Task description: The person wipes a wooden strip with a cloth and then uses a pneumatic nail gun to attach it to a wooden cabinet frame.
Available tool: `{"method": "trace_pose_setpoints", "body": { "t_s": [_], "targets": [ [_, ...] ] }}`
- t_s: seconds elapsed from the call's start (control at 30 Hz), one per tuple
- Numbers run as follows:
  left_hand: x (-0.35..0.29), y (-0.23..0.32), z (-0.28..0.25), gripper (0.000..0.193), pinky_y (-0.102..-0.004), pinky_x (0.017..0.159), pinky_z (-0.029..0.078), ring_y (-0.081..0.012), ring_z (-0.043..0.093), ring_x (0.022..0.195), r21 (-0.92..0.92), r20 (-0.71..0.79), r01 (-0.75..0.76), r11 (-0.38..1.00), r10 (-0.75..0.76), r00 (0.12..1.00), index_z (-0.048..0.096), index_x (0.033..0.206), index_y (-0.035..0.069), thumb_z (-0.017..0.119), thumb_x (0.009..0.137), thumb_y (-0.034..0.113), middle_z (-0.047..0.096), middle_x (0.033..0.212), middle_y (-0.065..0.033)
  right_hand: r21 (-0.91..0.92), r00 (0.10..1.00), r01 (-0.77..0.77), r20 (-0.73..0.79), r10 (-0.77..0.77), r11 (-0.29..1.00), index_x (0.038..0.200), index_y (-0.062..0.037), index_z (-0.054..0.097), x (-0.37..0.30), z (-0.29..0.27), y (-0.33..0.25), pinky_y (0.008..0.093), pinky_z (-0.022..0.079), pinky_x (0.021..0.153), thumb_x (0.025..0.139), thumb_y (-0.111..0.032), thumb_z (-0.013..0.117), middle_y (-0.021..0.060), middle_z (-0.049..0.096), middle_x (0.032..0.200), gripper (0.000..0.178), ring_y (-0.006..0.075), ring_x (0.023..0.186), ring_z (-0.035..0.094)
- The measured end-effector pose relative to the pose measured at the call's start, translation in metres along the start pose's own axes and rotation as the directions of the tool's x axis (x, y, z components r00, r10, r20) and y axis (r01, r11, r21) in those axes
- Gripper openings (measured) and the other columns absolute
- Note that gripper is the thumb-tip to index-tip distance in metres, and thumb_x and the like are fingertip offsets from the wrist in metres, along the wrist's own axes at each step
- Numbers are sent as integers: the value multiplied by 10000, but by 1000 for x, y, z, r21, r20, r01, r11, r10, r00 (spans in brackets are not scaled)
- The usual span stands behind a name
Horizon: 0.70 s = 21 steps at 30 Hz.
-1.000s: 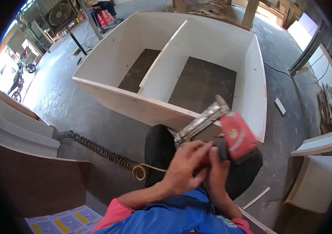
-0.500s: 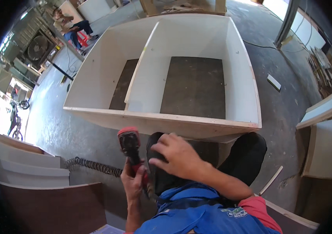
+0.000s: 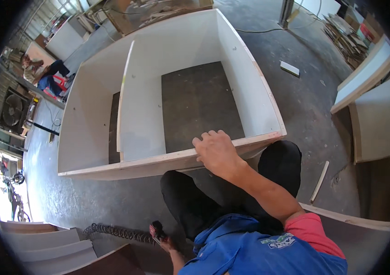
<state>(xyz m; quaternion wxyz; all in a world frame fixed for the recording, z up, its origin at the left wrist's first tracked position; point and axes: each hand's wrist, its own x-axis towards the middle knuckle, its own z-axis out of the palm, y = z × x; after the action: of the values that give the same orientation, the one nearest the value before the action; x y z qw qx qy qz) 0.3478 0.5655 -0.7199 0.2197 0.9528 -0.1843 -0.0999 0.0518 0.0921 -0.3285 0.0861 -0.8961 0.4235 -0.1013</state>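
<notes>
An open white cabinet box (image 3: 143, 113) with pale raw-wood edges lies in front of me, and one upright divider (image 3: 125, 103) splits it into two compartments. My right hand (image 3: 218, 152) is closed over its near edge, fingers hooked over the top toward the larger compartment. Low at my left side, my left hand (image 3: 169, 244) is wrapped round a red and black nail gun (image 3: 156, 228), held away from the cabinet near the floor. A dark coiled air hose (image 3: 117, 232) runs from the tool to the left. My black-clad knees are bent against the cabinet's near side.
White and brown panels (image 3: 50, 250) stand at the lower left. At the right are more cabinet parts (image 3: 376, 121) and a stack of wood scraps (image 3: 345, 41). A thin strip (image 3: 319, 181) and a small white block (image 3: 289, 68) lie on the floor. A person (image 3: 43, 73) sits at far left.
My left hand has lowered the nail gun down and away from the cabinet. My right hand has moved forward onto the cabinet's near edge. The view has turned to the right.
</notes>
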Motion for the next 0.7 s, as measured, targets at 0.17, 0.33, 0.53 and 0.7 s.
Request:
{"method": "trace_pose_setpoints", "body": {
  "t_s": [0.17, 0.33, 0.53, 0.7],
  "targets": [
    [-38, -22, 46, 575, -450, 855, 529, -452, 655, 1002, -349, 36, 140, 927, -135, 990, 586, 1304, 19, 728, 799, 254, 701, 1097, -256, 61, 1000, -15, -24, 16, 998, 898, -87, 633, -2, 1, -2, 389, 495, 793, 757, -253, 810, 81, 656, 866, 281, 264, 905, 650],
    [-44, 26, 36, 637, -467, 906, 504, -379, 669, 1047, -266, 201, 260, 928, -210, 957, 545, 1338, -5, 747, 791, 252, 693, 1140, -215, 93, 995, -56, -79, 64, 994, 864, -88, 611, -7, 3, 6, 396, 503, 792, 738, -259, 820, 77, 646, 851, 298, 269, 900, 646],
    [16, 30, 64, 449, -423, 844, 518, -332, 683, 993, -284, 415, 260, 923, -126, 901, 663, 1126, 3, 616, 873, 372, 717, 1075, -171, 84, 998, -49, -38, 52, 995, 908, -68, 689, -3, -2, -1, 395, 514, 830, 754, -270, 816, 108, 705, 917, 284, 274, 949, 678],
    [57, 49, 58, 364, -429, 905, 488, -329, 642, 1086, -422, 302, 346, 838, -230, 925, 681, 1147, 61, 609, 896, 314, 677, 1187, -157, 98, 994, -36, -100, 46, 995, 896, -74, 645, -1, 2, -6, 395, 507, 813, 742, -269, 823, 100, 668, 864, 306, 279, 923, 661]
  ]
}}
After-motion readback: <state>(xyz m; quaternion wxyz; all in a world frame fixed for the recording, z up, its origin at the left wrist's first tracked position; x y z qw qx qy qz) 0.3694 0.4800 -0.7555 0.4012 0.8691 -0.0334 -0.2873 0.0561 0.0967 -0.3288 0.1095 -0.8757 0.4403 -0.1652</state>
